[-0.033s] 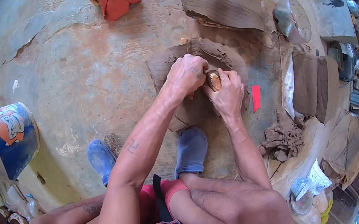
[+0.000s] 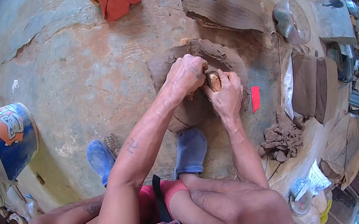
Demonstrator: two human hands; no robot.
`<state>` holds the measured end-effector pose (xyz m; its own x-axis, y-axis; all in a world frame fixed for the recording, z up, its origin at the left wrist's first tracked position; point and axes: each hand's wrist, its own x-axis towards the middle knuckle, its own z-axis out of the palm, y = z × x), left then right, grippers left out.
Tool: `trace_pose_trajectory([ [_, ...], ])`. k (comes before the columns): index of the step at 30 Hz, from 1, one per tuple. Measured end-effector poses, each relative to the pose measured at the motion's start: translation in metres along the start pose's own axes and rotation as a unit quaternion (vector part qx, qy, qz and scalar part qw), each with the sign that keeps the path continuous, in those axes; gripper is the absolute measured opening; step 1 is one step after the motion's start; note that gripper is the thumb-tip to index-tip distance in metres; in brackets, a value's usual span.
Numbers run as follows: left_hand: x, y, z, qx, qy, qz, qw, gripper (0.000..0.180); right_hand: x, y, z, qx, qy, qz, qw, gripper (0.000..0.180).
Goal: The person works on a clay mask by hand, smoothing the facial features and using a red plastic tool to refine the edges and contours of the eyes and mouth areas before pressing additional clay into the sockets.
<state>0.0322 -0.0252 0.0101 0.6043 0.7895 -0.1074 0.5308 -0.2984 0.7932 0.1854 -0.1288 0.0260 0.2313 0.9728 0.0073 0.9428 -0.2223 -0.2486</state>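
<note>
Brown clay slab [image 2: 191,112] lies on the floor [image 2: 91,79] right under both hands, with its edges showing past them; the left hand [image 2: 188,74] is bent over the slab, and its fingertips are hidden, so I can't tell if they grip anything; a small reddish bit [image 2: 190,96] shows just under that hand; the right hand [image 2: 227,93], just beside the left one, has its fingers and thumb around a small brown block [image 2: 215,81]; the block is between the two hands. A red strip [image 2: 256,99] lies to the right of the right hand; a bumpy clay heap [image 2: 281,141] is also right of that hand, but closer to the body; a big clay sheet [image 2: 223,1] lies past both hands; a red cloth [image 2: 119,2] is beyond the left hand, well apart from it; a bucket [image 2: 11,137] is far left of the left hand; blue shoes [image 2: 192,149] are nearer the body than both hands.
</note>
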Motion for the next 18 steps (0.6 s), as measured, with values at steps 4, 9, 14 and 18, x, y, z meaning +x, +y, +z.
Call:
trace_pose_trajectory([
  [4,0.006,0.002,-0.005,0.015,-0.02,-0.017,1.0,0.033,-0.002,-0.001,0.0,0.017,0.01,0.009,1.0,0.068],
  [9,0.011,-0.01,-0.003,-0.021,0.0,-0.002,1.0,0.03,0.007,-0.016,0.001,-0.027,0.013,0.045,0.999,0.062],
  [14,0.012,-0.006,-0.008,-0.028,0.005,-0.005,1.0,0.031,0.007,-0.018,-0.003,-0.042,0.027,0.051,0.997,0.057],
  [18,0.012,-0.009,-0.006,-0.049,0.024,-0.018,0.998,0.034,0.019,-0.029,-0.002,-0.08,0.008,0.085,0.993,0.053],
])
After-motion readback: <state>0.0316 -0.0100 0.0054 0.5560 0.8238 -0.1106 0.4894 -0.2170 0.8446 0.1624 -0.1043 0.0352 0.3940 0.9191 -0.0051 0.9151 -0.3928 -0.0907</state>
